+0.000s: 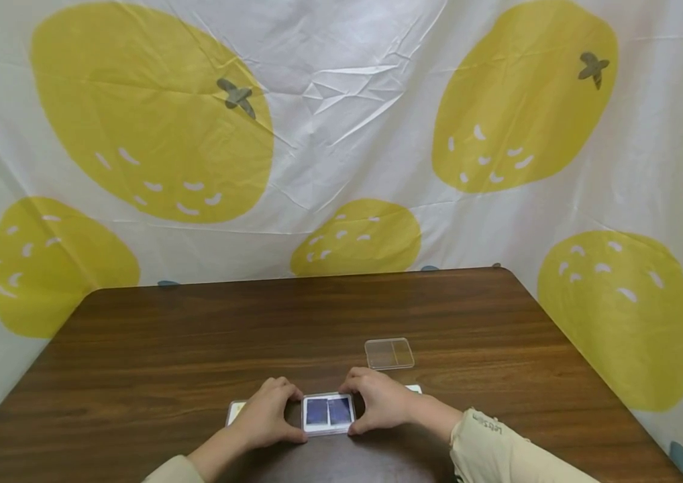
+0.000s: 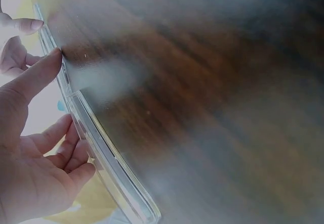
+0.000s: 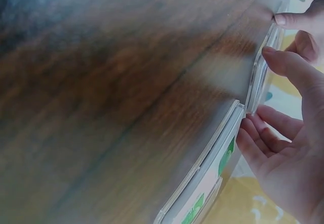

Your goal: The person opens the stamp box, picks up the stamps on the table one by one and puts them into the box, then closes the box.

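A small flat clear plastic case [image 1: 328, 431] lies on the table in front of the person, with two dark blue rectangles [image 1: 317, 411] side by side on white inside it. The left hand [image 1: 263, 414] grips its left side, thumb at the near corner and fingers at the far one. At the opposite side the right hand [image 1: 380, 400] holds it the same way. Beside the left hand, a second clear case [image 2: 114, 158] is partly covered by that hand in the head view. A third case [image 3: 208, 171] with green marks on white lies next to the right hand.
A clear rectangular plastic lid or tray [image 1: 380, 353] with a dividing line lies farther back, beyond the right hand. The brown wood-grain table [image 1: 196, 335] ends at a white cloth [image 1: 347, 154] printed with yellow lemons.
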{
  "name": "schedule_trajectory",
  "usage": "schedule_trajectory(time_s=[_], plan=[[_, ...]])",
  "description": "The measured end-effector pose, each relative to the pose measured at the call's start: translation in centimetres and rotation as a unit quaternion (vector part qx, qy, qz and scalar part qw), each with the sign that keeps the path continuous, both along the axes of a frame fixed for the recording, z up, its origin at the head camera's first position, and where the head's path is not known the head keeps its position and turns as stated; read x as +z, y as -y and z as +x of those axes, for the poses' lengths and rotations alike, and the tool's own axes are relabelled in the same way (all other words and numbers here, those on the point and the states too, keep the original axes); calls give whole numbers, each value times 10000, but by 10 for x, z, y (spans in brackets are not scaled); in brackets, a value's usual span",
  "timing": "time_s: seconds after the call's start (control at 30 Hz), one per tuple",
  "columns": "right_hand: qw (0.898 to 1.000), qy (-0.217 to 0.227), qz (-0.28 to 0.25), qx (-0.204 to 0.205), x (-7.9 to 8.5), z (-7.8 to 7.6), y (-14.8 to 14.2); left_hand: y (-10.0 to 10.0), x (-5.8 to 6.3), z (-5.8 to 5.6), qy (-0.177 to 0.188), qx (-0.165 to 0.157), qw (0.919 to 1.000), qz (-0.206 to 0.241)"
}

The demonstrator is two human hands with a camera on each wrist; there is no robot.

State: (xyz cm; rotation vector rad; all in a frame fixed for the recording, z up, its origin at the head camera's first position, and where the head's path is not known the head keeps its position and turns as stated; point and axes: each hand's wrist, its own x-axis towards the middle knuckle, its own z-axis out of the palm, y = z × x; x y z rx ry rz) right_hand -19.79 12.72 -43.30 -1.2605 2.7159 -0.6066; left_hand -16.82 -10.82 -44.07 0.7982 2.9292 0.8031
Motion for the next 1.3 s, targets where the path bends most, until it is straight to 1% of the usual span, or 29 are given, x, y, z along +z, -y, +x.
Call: schedule_trajectory(time_s=[0.23, 0.4, 0.47, 0.57, 0.7, 0.77, 0.9, 1.07, 1.17, 1.3], plan=[[9999, -101, 107, -5, -1, -1, 1, -1, 0, -1, -30, 34, 10000, -18], [10000, 61, 36, -60, -1, 0, 1, -2, 0, -1, -93, -3, 9998, -159], [9997, 206, -88, -52, -1, 0, 0, -2, 0, -1, -102, -15, 9997, -209], [9979, 488, -435, -34, -2, -1, -3, -2, 0, -1, -88, -4, 9997, -217], [9930, 723, -929, -102, 0, -6, -13, -3, 0, -2, -118, 2, 9999, -67], [9910, 743, -1097, -205, 3, -9, -20, -5, 1, -3, -174, -12, 9998, 29], [9849, 924, -1412, -378, 10, -19, -39, -15, 5, -5, -248, -112, 9994, 200], [9819, 802, -1603, -611, 16, -34, -61, -33, 9, -5, -231, -286, 9993, 10], [9798, 697, -1678, -837, 14, -43, -75, -46, 7, -6, -220, -376, 9990, -66], [9755, 720, -1741, -1139, 5, -55, -91, -64, 4, -7, -136, -462, 9988, -78]])
